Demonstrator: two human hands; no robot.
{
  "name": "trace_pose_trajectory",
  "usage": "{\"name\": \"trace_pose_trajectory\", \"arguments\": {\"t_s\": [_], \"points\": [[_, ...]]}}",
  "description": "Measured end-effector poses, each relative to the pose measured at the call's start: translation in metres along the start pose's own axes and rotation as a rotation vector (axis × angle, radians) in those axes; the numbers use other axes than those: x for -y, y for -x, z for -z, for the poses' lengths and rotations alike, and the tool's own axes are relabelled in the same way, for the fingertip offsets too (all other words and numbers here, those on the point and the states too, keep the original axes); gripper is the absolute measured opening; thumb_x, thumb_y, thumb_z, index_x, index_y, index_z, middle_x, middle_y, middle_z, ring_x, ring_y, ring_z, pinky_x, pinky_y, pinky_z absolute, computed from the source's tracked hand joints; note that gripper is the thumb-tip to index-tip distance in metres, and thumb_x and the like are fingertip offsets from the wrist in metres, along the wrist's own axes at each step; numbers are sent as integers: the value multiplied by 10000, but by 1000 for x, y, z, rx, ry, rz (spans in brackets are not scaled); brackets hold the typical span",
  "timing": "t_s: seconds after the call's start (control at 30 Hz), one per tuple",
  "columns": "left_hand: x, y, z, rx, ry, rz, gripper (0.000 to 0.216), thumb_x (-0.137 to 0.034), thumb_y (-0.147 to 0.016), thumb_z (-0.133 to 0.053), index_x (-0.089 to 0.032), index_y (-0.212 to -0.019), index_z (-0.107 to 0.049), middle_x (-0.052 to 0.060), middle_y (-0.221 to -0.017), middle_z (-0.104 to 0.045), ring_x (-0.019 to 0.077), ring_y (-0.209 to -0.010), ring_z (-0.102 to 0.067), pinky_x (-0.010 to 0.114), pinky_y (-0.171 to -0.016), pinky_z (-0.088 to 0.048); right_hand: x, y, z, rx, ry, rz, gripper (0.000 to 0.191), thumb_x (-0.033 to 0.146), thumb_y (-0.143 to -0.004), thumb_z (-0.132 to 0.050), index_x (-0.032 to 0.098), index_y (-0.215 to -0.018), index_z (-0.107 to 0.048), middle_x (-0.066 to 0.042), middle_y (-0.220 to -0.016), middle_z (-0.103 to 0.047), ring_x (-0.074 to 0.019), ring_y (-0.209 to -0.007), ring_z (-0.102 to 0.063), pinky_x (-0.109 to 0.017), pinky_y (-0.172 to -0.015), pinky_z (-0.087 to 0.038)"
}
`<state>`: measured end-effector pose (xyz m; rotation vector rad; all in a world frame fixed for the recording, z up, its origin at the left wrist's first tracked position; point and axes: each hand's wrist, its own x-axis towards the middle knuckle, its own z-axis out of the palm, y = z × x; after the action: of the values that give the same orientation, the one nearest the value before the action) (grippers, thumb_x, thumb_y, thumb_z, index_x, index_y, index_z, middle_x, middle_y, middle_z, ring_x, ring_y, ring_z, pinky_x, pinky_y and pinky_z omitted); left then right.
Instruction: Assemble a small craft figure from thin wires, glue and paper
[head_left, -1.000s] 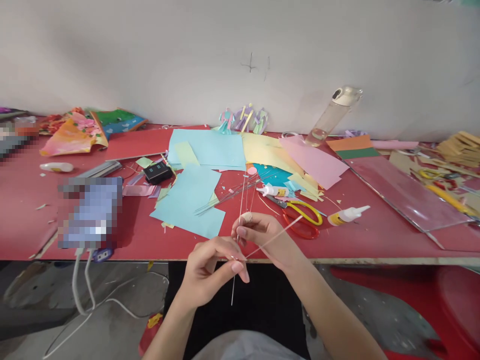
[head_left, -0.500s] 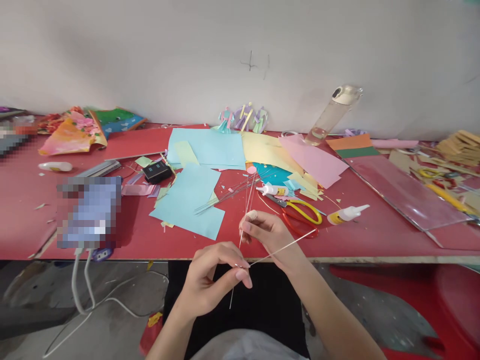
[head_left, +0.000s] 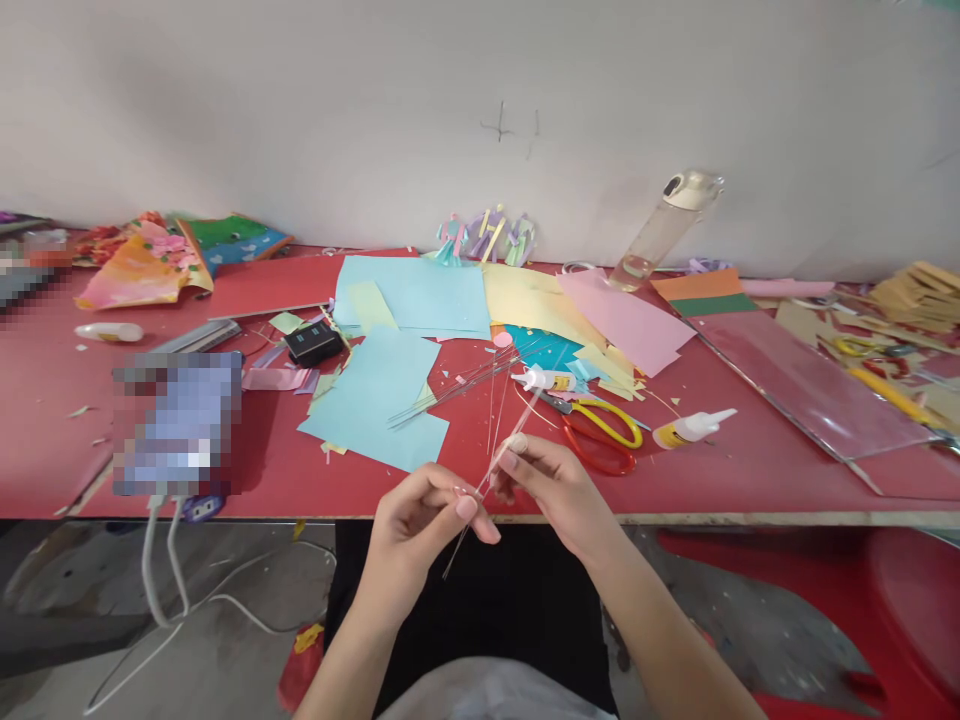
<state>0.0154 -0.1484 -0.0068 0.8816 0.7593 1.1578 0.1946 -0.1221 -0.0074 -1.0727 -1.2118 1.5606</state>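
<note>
My left hand (head_left: 424,525) is closed in a pinch on one end of a thin pale strip (head_left: 532,403), stiff and straight, slanting up and right past my right fingertips. My right hand (head_left: 555,485) pinches several thin wires (head_left: 453,556); their lower ends stick out below my left fingers and their upper parts reach over the table. The two hands' fingertips are close together above the table's front edge. Beyond them lie more loose wires (head_left: 442,388), a glue bottle (head_left: 551,380) and scissors-like cutters (head_left: 600,425) with one yellow and one red handle.
Blue paper sheets (head_left: 375,400), yellow paper (head_left: 532,295) and pink paper (head_left: 626,320) cover the red table (head_left: 262,460). A second glue bottle (head_left: 682,430) lies right; a water bottle (head_left: 660,240) leans on the wall. Small paper figures (head_left: 491,235) stand behind. A phone (head_left: 184,420) is left.
The pale strip has swung from pointing right across my right wrist to pointing up and away, beside the wires. My left hand has shifted slightly left and up.
</note>
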Motion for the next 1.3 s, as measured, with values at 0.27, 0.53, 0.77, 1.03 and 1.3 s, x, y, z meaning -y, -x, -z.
{"name": "trace_pose_trajectory", "arguments": {"t_s": [0.27, 0.53, 0.77, 1.03, 1.3], "points": [[-4, -6, -5, -14, 72, 210, 217, -314, -849, -738, -157, -784, -604, 13, -619, -717, 140, -588, -656, 259, -663, -535, -6, 15, 6, -140, 46, -11, 238, 431, -883, -685, 201, -836, -724, -14, -730, -658, -138, -659, -619, -249, -614, -513], [2, -8, 0, 69, 64, 294, 229, -330, -871, -717, -159, -798, -584, 11, -630, -715, 143, -607, -668, 319, -732, -579, -6, 22, 7, -326, 32, -74, 304, 445, -725, -814, 190, -654, -664, 5, -623, -631, -120, -572, -578, -224, -541, -497], [5, -9, -4, 50, -4, 290, 243, -329, -857, -733, -141, -784, -597, 13, -610, -691, 114, -564, -635, 224, -606, -513, -8, 26, 5, -409, 10, -13, 341, 411, -657, -865, 192, -616, -606, 27, -592, -582, -102, -549, -531, -198, -500, -453], [2, -10, 6, 85, -47, 261, 227, -336, -896, -693, -146, -813, -600, 16, -651, -701, 109, -622, -638, 216, -644, -515, -8, 28, 7, -320, 120, -12, 340, 484, -840, -703, 185, -686, -652, -3, -638, -624, -114, -571, -574, -211, -527, -474], [3, -10, 9, 103, -9, 299, 213, -326, -897, -692, -154, -821, -593, 9, -647, -703, 120, -615, -659, 227, -640, -524, -13, 24, 5, -380, 24, 58, 302, 488, -903, -631, 199, -837, -689, -40, -782, -683, -150, -661, -649, -219, -525, -517]]}}
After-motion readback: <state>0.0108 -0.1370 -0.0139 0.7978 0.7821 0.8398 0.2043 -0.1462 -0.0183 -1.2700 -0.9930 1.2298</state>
